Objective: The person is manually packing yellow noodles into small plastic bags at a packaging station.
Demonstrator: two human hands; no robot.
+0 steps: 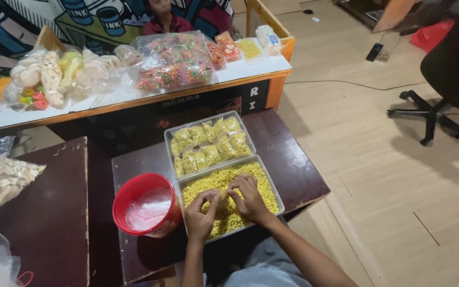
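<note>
I sit at a dark brown table [293, 165] on a pale wood floor [378, 175]. The clear tray of yellow snack bits [264, 183] runs lengthwise across me. My left hand [200, 215] and right hand [251, 199] pinch something small over it; what exactly is hidden by my fingers [224, 194].

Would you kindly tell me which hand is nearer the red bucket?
Left. The left hand is just right of the red bucket, over the tray; the right hand is farther right.
</note>
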